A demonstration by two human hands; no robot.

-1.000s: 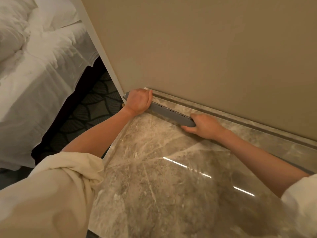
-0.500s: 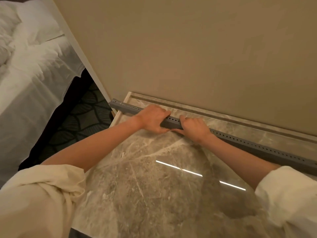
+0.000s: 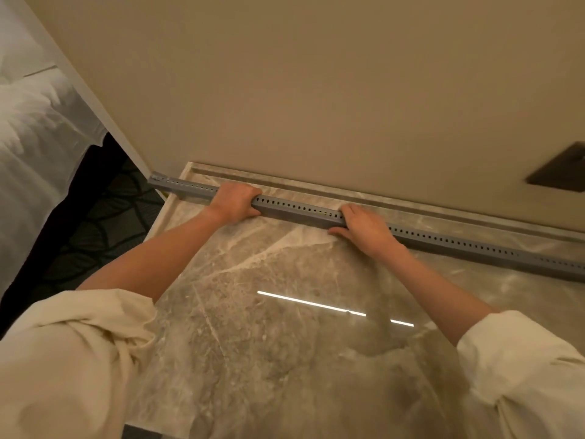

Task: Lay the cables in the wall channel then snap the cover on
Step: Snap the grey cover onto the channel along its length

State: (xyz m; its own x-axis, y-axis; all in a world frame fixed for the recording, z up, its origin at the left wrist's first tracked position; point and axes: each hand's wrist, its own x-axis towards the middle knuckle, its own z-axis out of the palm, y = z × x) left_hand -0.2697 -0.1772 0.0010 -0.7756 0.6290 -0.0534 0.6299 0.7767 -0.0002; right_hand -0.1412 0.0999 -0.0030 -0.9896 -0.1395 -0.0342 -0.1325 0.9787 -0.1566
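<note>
Both hands on perforated grey channel

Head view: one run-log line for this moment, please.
left hand: gripping channel | right hand: gripping channel | channel: lying on marble top along wall | cables: none visible
</note>
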